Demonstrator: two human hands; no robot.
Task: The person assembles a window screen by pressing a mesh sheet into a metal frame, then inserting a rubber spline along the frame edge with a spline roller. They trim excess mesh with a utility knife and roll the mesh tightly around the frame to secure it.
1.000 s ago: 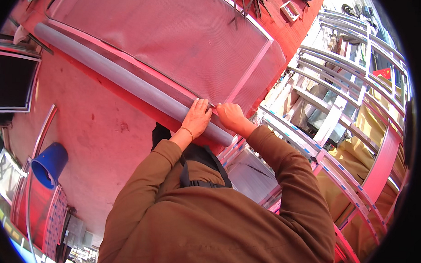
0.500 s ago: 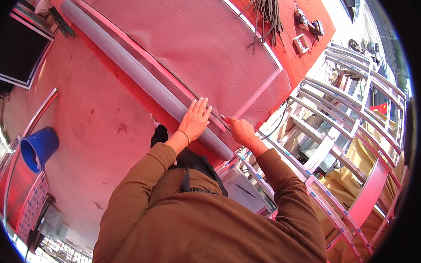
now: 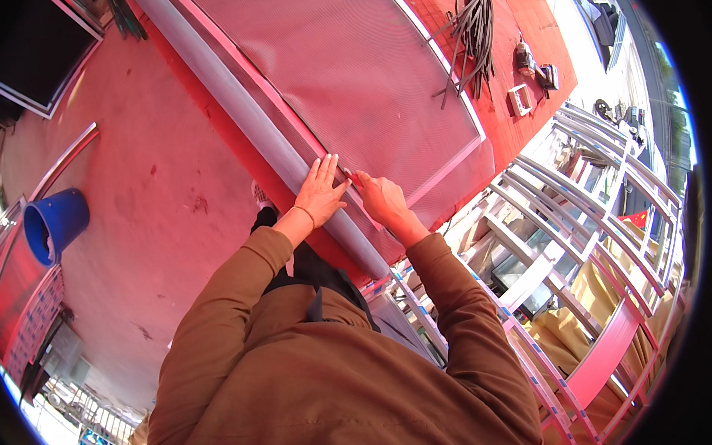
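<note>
— So, what's changed?
— The right hand (image 3: 384, 202), fingers closed on a small tool (image 3: 352, 175), has drawn nearer the left hand (image 3: 318, 195), which lies flat, fingers slightly apart, on the mesh-covered frame (image 3: 338, 73)
— And around?
— Red table (image 3: 511, 14), grey roll (image 3: 250, 117) along its near edge, reddish floor (image 3: 152, 223), blue bucket (image 3: 72, 212)
— Any writing?
— Blue-marked white rails (image 3: 532, 285), the marks too small to read

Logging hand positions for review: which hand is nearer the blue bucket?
Left. The left hand is to the blue bucket's right; the right hand is farther off on that same side.
</note>
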